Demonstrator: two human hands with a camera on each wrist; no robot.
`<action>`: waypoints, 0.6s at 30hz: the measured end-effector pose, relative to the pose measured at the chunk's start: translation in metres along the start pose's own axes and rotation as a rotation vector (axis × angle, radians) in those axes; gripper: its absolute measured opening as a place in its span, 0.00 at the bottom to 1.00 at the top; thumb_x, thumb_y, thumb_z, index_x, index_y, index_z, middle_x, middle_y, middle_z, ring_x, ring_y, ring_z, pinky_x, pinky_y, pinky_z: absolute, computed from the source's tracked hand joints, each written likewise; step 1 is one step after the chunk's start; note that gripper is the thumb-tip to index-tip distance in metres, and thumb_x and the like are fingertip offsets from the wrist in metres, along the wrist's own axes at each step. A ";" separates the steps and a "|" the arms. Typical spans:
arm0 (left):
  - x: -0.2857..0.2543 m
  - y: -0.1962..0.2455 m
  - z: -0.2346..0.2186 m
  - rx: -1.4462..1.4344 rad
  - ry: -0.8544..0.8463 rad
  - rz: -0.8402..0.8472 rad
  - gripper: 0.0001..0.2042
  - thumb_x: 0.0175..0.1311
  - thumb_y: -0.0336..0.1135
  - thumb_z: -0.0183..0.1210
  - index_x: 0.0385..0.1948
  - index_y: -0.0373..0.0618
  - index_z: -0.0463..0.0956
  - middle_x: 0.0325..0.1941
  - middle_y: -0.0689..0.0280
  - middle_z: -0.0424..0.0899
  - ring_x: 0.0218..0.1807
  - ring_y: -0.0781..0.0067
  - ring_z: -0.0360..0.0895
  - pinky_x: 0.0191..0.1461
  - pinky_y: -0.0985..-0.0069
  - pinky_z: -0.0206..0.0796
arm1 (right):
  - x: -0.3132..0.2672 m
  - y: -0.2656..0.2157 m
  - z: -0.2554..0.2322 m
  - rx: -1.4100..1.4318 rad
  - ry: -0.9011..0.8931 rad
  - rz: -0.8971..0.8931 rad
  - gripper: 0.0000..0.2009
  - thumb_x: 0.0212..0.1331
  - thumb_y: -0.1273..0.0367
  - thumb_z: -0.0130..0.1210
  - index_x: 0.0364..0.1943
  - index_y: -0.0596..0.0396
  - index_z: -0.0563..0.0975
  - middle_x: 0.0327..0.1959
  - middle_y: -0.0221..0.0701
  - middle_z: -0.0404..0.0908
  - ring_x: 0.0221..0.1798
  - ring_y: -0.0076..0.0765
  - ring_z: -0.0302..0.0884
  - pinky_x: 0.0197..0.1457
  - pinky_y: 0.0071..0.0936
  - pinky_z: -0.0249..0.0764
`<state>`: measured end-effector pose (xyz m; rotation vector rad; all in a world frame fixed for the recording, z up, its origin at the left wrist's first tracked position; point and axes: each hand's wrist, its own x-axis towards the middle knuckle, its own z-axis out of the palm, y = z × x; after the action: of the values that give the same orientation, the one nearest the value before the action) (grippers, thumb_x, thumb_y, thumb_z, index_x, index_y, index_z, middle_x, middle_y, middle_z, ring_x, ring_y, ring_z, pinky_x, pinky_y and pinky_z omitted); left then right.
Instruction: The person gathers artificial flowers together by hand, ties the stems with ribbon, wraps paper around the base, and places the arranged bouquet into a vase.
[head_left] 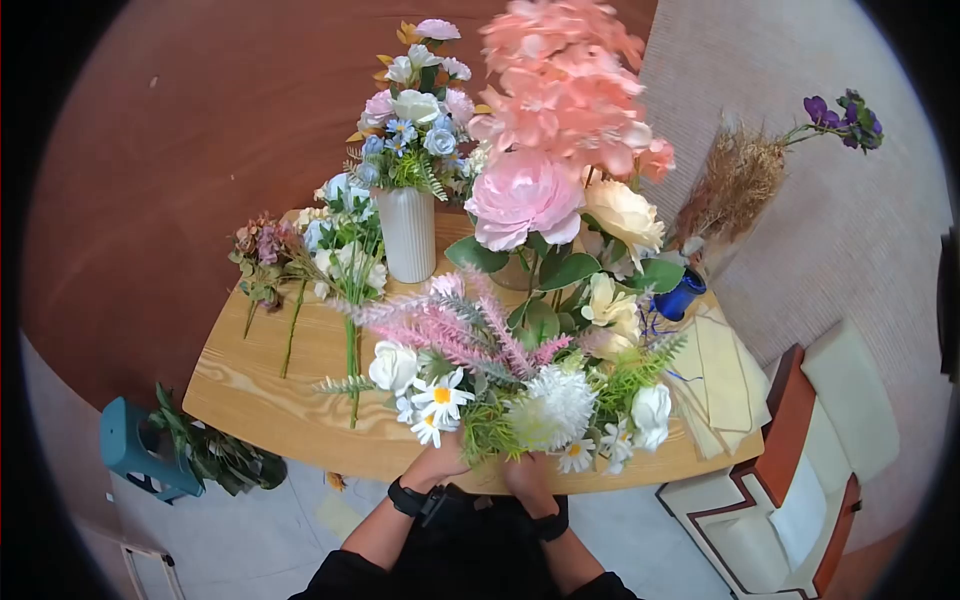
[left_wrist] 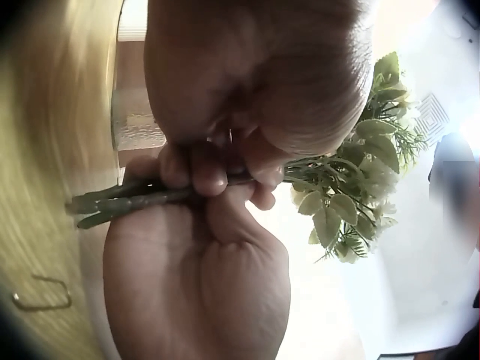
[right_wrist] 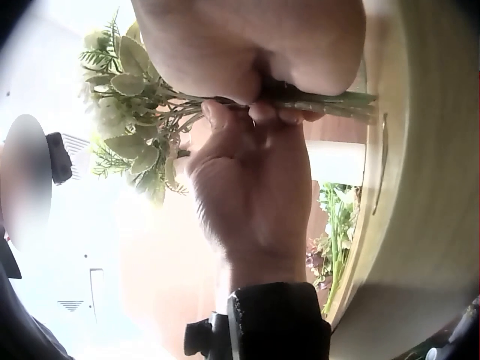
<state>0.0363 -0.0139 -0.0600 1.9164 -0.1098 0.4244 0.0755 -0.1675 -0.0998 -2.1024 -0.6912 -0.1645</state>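
Note:
Close in front of the person, a bouquet of artificial flowers [head_left: 550, 405] with white blooms, daisies and green sprigs stands over the table's near edge. Its green stems [left_wrist: 135, 201] pass between the two hands, cut ends pointing down over the wood in the wrist views. My left hand [head_left: 440, 460] grips the stem bundle from one side, fingers curled in. From the other side my right hand [head_left: 525, 475] holds the same stems, its fingertips meeting the left's. Leaves and white flowers [right_wrist: 124, 105] spread above both hands. Blooms partly cover the hands in the head view.
A ribbed white vase [head_left: 408, 235] of mixed flowers stands at the table's back. Large coral blooms [head_left: 565, 90] rise behind the bouquet. Loose stems [head_left: 350, 350] lie left; wrapping sheets [head_left: 720, 375] and a blue ribbon roll [head_left: 680, 295] lie right. A teal stool [head_left: 145, 450] stands on the floor.

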 end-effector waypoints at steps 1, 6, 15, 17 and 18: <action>0.000 0.002 -0.002 -0.027 -0.018 0.004 0.15 0.54 0.29 0.58 0.44 0.38 0.72 0.42 0.58 0.79 0.48 0.65 0.73 0.52 0.69 0.65 | -0.001 0.000 -0.001 0.004 -0.029 0.009 0.12 0.54 0.68 0.45 0.38 0.58 0.76 0.40 0.43 0.77 0.43 0.50 0.73 0.49 0.41 0.66; 0.003 0.003 -0.002 -0.094 -0.001 -0.049 0.15 0.54 0.29 0.57 0.44 0.37 0.72 0.42 0.59 0.79 0.49 0.66 0.72 0.52 0.69 0.64 | -0.004 0.000 -0.005 -0.006 -0.087 0.053 0.11 0.54 0.68 0.45 0.37 0.58 0.75 0.38 0.42 0.77 0.42 0.48 0.73 0.48 0.41 0.66; 0.005 0.005 0.016 -0.261 0.044 -0.191 0.15 0.54 0.28 0.57 0.44 0.37 0.72 0.42 0.60 0.79 0.50 0.68 0.72 0.53 0.68 0.64 | -0.002 -0.008 -0.014 -0.059 -0.201 0.174 0.08 0.53 0.72 0.45 0.34 0.58 0.74 0.34 0.41 0.76 0.40 0.46 0.73 0.45 0.39 0.66; 0.009 0.029 0.014 -0.203 0.052 -0.191 0.13 0.53 0.27 0.56 0.42 0.36 0.73 0.42 0.60 0.79 0.46 0.68 0.73 0.53 0.68 0.64 | 0.000 -0.011 -0.017 -0.072 -0.229 0.208 0.07 0.53 0.73 0.45 0.33 0.59 0.74 0.33 0.40 0.76 0.39 0.45 0.73 0.45 0.38 0.66; 0.010 0.041 0.014 -0.203 0.052 -0.196 0.13 0.53 0.27 0.56 0.42 0.36 0.73 0.42 0.60 0.79 0.46 0.68 0.73 0.53 0.68 0.64 | 0.000 -0.014 -0.018 -0.080 -0.244 0.224 0.07 0.53 0.74 0.45 0.33 0.59 0.74 0.32 0.40 0.76 0.39 0.45 0.73 0.44 0.38 0.66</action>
<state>0.0374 -0.0418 -0.0247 1.6961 0.0667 0.3176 0.0709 -0.1758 -0.0790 -2.2821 -0.5921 0.1949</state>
